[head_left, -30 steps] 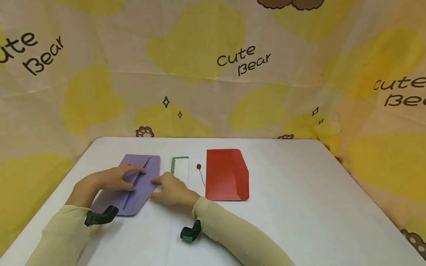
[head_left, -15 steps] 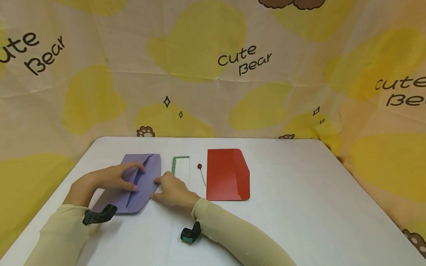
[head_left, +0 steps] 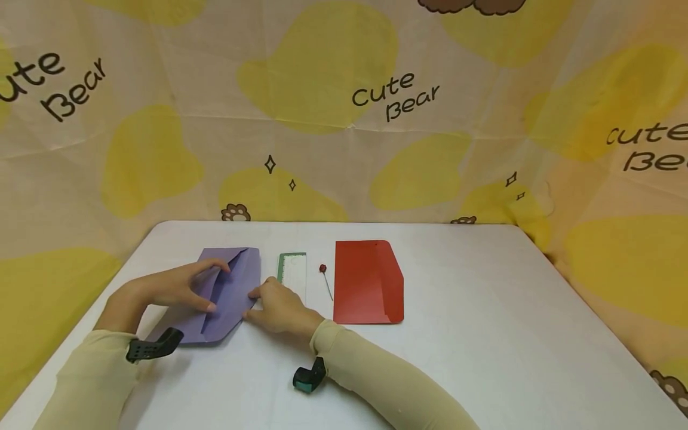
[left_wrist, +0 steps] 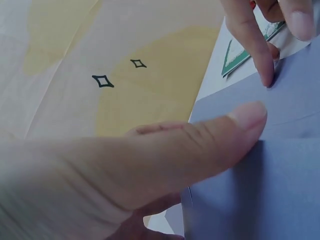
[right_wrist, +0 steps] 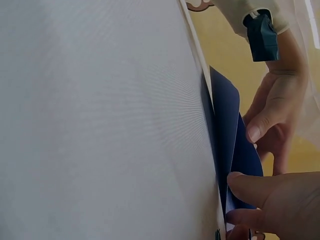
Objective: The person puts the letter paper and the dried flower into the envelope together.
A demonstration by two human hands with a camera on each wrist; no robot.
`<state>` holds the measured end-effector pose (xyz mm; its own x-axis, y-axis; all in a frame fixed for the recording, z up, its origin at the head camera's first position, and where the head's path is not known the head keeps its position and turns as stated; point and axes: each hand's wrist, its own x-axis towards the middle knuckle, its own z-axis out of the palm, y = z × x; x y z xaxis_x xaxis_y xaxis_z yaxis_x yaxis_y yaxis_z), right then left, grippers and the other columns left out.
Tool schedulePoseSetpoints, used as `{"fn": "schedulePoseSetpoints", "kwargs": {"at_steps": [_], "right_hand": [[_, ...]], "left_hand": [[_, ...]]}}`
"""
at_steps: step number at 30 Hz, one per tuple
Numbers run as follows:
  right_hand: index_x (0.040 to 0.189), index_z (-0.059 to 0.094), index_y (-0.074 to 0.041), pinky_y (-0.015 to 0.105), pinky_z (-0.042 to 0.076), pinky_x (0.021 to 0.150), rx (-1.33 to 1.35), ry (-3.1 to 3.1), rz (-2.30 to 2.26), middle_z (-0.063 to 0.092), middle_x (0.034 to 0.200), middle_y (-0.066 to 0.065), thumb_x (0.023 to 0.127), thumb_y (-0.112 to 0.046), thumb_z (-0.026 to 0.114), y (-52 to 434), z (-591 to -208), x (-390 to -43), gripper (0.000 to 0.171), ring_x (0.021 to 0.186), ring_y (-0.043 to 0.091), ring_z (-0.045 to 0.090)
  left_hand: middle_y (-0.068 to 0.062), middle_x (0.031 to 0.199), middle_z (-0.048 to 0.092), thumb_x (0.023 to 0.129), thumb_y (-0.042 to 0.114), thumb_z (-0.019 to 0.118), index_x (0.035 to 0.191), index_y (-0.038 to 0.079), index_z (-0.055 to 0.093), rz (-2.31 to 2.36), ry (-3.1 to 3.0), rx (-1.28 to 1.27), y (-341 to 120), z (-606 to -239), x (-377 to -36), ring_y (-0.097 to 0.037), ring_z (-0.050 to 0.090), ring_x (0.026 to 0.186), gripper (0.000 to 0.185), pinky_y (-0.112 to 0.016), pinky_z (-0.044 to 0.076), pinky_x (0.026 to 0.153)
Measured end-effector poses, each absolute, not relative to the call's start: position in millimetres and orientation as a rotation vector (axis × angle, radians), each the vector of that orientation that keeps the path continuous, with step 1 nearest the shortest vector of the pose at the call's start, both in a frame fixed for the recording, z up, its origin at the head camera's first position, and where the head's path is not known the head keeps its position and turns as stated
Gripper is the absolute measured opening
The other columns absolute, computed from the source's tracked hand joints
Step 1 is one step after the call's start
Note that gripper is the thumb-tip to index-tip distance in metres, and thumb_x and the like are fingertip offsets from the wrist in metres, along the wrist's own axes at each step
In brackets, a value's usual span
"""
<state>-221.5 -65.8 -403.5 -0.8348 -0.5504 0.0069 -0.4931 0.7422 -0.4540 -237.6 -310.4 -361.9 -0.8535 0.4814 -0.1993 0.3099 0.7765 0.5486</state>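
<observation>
Envelope (head_left: pixel 234 297) | left hand (head_left: pixel 171 288) spread, touching it | right hand (head_left: pixel 279 307) touching its edge, grip unclear

The left hand (head_left: pixel 169 286) — sleeve and black wrist device (head_left: pixel 154 345) along with it — has drawn back leftward; the mouth of the flat purple paper envelope (head_left: pixel 236 298) now gapes wider — a broader dark gap.

Worn, as we see it: plain pale-yellow left sleeve (head_left: pixel 83 382) and right sleeve (head_left: pixel 389 376), long, softly wrinkled; black bent left wrist unit (head_left: pixel 156 347), small holes in its side; black right wrist unit (head_left: pixel 310 376), teal-green patch at its lower end
</observation>
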Motion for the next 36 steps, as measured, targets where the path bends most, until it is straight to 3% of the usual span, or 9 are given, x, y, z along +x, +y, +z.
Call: {"fn": "schedulePoseSetpoints", "kwargs": {"at_steps": [18, 36], "right_hand": [[0.125, 0.072, -0.015, 0.019, 0.050, 0.075, -0.837, 2.839, -0.668, 0.065, 0.115, 0.001, 0.092, -0.039, 0.073, -67, -406, -219, 0.041, 0.095, 0.007, 0.061], [0.124, 0.071, -0.018, 0.019, 0.049, 0.072, -0.811, 2.826, -0.675, 0.063, 0.113, 0.001, 0.089, -0.041, 0.076, -67, -405, -218, 0.042, 0.086, 0.007, 0.059]], "left_hand": [[-0.040, 0.152, 0.035, 0.078, 0.043, 0.085, 0.136, 0.018, 0.045, 0.705, 2.681, 0.619, -312, -362, -235, -0.060, 0.032, 0.141, 0.076, -0.076, 0.033, 0.105], [-0.035, 0.156, 0.031, 0.075, 0.038, 0.088, 0.143, 0.018, 0.042, 0.746, 2.618, 0.665, -319, -361, -231, -0.056, 0.033, 0.141, 0.085, -0.074, 0.032, 0.107]]}}
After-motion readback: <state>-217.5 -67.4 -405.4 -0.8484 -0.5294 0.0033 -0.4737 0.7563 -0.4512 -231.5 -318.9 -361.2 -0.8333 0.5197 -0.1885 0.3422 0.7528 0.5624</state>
